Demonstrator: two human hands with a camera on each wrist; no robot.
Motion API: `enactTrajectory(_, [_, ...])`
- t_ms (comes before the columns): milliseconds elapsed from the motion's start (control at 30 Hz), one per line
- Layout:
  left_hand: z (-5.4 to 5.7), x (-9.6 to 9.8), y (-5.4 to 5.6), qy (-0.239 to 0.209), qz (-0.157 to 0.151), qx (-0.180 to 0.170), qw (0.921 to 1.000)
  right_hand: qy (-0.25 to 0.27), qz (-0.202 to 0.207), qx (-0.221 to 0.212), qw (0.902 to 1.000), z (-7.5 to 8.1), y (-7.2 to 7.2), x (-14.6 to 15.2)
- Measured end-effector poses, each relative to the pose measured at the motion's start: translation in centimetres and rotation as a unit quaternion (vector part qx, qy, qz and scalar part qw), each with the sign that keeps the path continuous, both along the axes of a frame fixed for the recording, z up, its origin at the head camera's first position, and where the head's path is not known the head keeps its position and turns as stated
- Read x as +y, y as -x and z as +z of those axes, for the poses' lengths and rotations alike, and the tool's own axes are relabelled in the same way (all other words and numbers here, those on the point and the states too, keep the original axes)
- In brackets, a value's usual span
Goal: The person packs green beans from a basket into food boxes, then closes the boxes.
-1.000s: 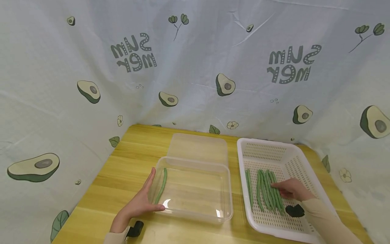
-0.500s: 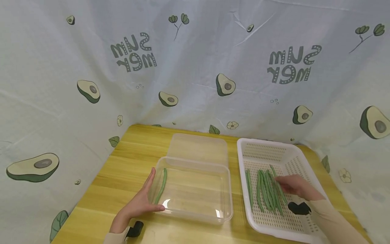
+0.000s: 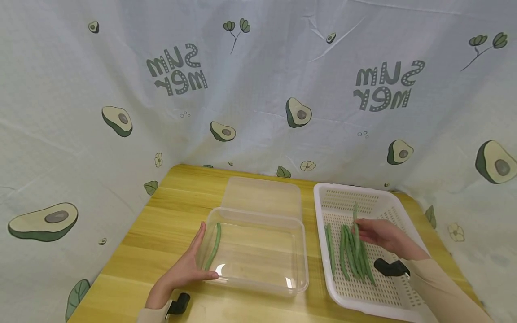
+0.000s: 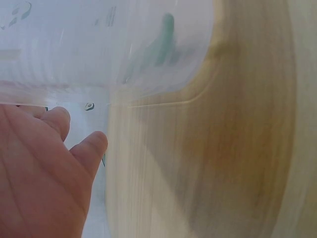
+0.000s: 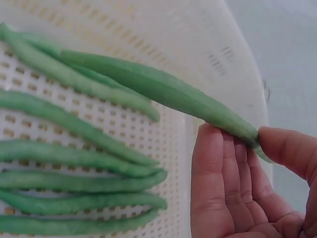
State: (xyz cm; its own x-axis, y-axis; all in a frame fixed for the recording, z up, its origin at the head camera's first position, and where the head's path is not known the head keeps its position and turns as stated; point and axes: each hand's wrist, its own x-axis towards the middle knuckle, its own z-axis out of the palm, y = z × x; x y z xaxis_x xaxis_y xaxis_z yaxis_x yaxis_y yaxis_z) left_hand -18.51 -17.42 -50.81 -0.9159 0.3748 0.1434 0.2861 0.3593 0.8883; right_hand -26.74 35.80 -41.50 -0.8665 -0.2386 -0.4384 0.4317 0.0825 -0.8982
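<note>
My right hand pinches one green bean between thumb and fingertips, raised over the white basket. Beneath it, several more green beans lie side by side on the perforated bottom, and a few others lie along the left wall. At the left, my left hand rests against the left end of a clear plastic box, thumb at the front corner and fingers spread along the side. Inside the box, a single green bean lies near that left end.
Behind the box a translucent lid lies flat on the wooden table. The basket stands right of the box with a narrow strip of table between. A patterned curtain hangs around the table's back and sides.
My right hand has drawn one green bean away from the bunch and lifted it, moving slightly left and toward the back of the basket. The left hand has stayed in place.
</note>
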Motion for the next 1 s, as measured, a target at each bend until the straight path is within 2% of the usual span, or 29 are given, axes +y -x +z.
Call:
enactTrajectory(200, [0.1,0.1,0.0,-0.001,0.001,-0.008,1.0,0.045,-0.005,-0.004,0.9989,1.4,-0.3,-1.4])
enactTrajectory(433, [0.0,0.1,0.0,-0.005,0.001,-0.011,0.9999,0.038,-0.026,-0.007,0.9989,2.4,-0.2,-4.0])
enactTrajectory(733, [-0.1,0.0,0.0,0.005,-0.003,0.005,1.0,0.05,-0.009,-0.003,0.9987,3.2,0.6,-7.8])
enactTrajectory(1000, [0.0,0.0,0.0,0.01,-0.003,0.004,0.9999,0.066,0.013,-0.005,0.9977,3.0,1.7,-11.8])
